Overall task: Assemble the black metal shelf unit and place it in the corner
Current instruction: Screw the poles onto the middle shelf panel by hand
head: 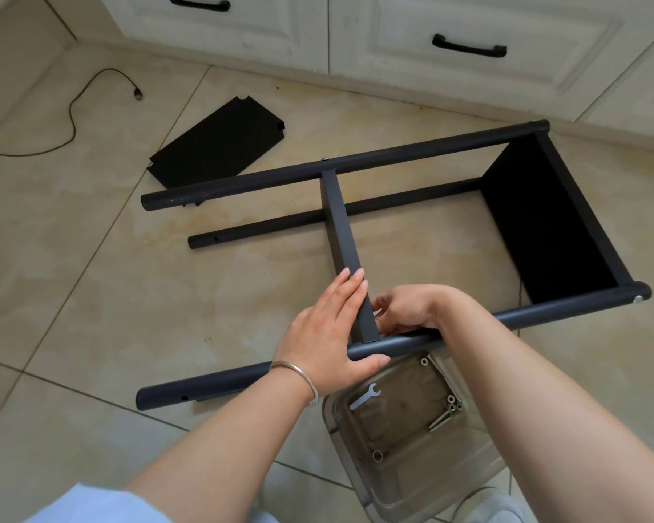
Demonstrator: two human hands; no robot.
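On the tiled floor [91, 303], lying on its side in front of the white cabinets [412, 39]: the black metal shelf unit [393, 205], partly built. Four round posts running left to right, one shelf panel [552, 220] already bolted in at the right end, a second shelf [342, 228] standing edge-up across the middle, fixed at the far post with a bolt head showing there. Near end of that middle shelf meeting the near post [506, 318], right where both hands work.

Left hand [329, 334] spread flat along the shelf edge, fingers extended, thumb hooked under the near post, steadying the joint. Right hand [404, 311] curled in just beside the shelf's end; fingertips hidden behind the shelf and the post, so cannot tell whether pinching a bolt or merely feeling for the hole.

Likely step: fastening the middle shelf to the near post. Next move probably calls for lining up the shelf's hole with the post's, then seating a bolt and tightening it.

Directly below the hands, a clear plastic tray [404, 496] holding a small flat wrench [364, 396], several bolts [446, 413] and a few nuts. Further off, a third shelf panel [219, 141] lying flat, still unmounted, and a thin black cable [72, 118] trailing across the floor.

No brand, label or writing readable anywhere.
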